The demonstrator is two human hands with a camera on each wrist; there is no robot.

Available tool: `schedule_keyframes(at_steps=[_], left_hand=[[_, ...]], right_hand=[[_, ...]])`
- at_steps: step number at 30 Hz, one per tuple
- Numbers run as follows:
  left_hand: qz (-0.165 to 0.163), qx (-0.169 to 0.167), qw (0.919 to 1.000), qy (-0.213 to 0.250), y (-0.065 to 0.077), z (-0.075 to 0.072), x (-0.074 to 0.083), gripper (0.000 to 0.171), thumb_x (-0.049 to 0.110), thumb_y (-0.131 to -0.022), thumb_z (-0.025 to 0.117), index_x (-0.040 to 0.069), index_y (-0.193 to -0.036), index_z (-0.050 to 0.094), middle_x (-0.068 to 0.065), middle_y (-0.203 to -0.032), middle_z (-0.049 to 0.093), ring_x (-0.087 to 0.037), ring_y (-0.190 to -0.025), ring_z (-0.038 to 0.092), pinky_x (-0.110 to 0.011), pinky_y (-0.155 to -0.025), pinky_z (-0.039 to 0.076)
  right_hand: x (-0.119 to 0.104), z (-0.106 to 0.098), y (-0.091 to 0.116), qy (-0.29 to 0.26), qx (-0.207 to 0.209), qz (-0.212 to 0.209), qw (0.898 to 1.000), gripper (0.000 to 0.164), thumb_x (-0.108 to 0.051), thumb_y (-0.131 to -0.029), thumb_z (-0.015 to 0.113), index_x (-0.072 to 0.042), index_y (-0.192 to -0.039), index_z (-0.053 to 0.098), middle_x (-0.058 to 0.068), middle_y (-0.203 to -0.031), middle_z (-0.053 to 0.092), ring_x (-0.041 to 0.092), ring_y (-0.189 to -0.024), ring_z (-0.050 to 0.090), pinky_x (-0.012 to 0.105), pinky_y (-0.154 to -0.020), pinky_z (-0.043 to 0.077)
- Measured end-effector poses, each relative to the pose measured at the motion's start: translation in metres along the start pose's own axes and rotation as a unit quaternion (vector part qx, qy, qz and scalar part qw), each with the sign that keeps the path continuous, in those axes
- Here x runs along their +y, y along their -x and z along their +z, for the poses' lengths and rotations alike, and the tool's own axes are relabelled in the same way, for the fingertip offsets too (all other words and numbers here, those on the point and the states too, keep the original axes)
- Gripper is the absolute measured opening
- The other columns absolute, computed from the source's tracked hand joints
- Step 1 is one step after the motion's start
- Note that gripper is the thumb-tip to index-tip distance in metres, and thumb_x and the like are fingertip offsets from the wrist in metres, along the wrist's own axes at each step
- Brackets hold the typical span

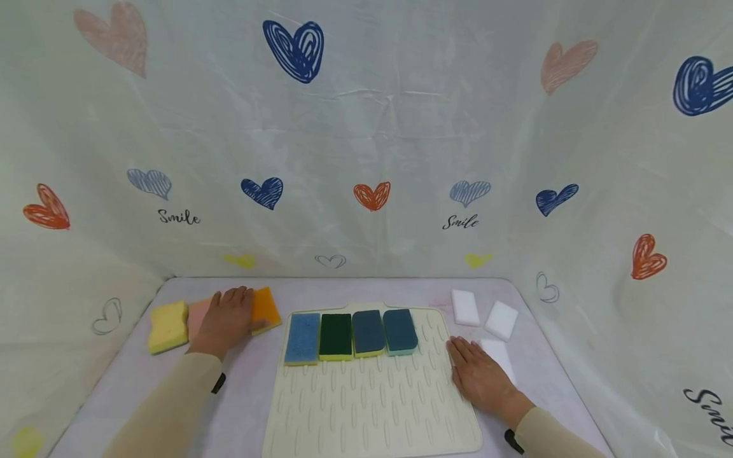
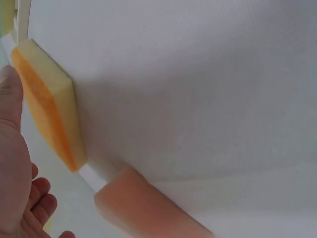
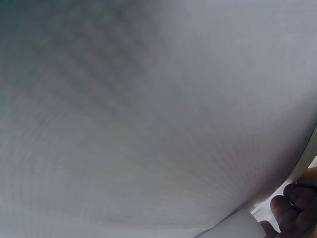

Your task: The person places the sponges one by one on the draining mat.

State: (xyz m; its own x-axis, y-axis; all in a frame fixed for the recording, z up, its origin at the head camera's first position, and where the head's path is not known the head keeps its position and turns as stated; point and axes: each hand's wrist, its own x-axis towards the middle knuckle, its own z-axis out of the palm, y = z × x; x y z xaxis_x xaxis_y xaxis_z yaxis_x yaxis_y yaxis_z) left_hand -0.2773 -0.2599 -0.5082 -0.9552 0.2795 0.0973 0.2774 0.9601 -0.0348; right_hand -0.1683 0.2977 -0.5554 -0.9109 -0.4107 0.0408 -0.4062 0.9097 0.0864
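Observation:
In the head view my left hand reaches over the back left of the table, between a pink sponge and an orange sponge. The left wrist view shows its thumb right at the orange sponge's top face, with the other fingers loosely bent. My right hand lies palm down with fingers extended along the right edge of a cream ridged mat. Along the mat's back part sit a light blue sponge, a dark green one and two dark blue ones.
A yellow sponge with a notched side lies at the far left. White blocks are spread at the back right, one partly hidden by my right hand. A curtain with printed hearts encloses the table's back and sides.

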Motion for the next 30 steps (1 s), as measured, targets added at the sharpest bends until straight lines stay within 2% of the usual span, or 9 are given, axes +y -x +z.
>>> schedule_keyframes(at_steps=[7,9,18,30], left_hand=[[-0.027,-0.028,0.9992,0.009,0.001,-0.003,0.0,0.097,0.056,-0.096,0.072,-0.013,-0.155,0.037,-0.033,-0.158,0.043,-0.051,-0.144,0.04,-0.072,-0.12,0.029],[-0.025,-0.025,0.9993,0.013,0.001,-0.004,0.002,0.099,0.055,-0.095,0.074,-0.013,-0.155,0.035,-0.033,-0.158,0.041,-0.051,-0.144,0.04,-0.072,-0.121,0.028],[0.001,0.036,0.9993,0.001,0.004,-0.007,0.008,0.108,0.055,-0.087,0.083,-0.015,-0.154,0.035,-0.033,-0.153,0.045,-0.05,-0.14,0.042,-0.067,-0.121,0.031],[0.03,0.098,0.9946,-0.015,0.009,0.003,0.009,0.12,0.053,-0.075,0.093,-0.015,-0.153,0.033,-0.035,-0.15,0.046,-0.05,-0.135,0.045,-0.067,-0.119,0.035]], right_hand=[[0.0,0.0,0.0,0.002,0.002,-0.001,1.0,0.055,-0.026,-0.108,0.053,0.007,-0.152,0.049,0.023,-0.159,0.05,0.038,-0.149,0.047,0.053,-0.123,0.038],[0.0,0.0,0.0,0.003,0.003,0.0,1.0,0.055,-0.025,-0.108,0.054,0.007,-0.152,0.049,0.023,-0.158,0.05,0.038,-0.149,0.048,0.053,-0.123,0.038],[-0.001,-0.001,0.0,0.001,0.01,0.003,1.0,0.054,-0.024,-0.107,0.055,0.007,-0.151,0.051,0.023,-0.158,0.051,0.038,-0.148,0.049,0.054,-0.122,0.039],[-0.002,-0.003,0.0,0.006,0.004,0.005,1.0,0.054,-0.025,-0.107,0.056,0.007,-0.151,0.051,0.022,-0.157,0.051,0.038,-0.148,0.049,0.054,-0.122,0.04]])
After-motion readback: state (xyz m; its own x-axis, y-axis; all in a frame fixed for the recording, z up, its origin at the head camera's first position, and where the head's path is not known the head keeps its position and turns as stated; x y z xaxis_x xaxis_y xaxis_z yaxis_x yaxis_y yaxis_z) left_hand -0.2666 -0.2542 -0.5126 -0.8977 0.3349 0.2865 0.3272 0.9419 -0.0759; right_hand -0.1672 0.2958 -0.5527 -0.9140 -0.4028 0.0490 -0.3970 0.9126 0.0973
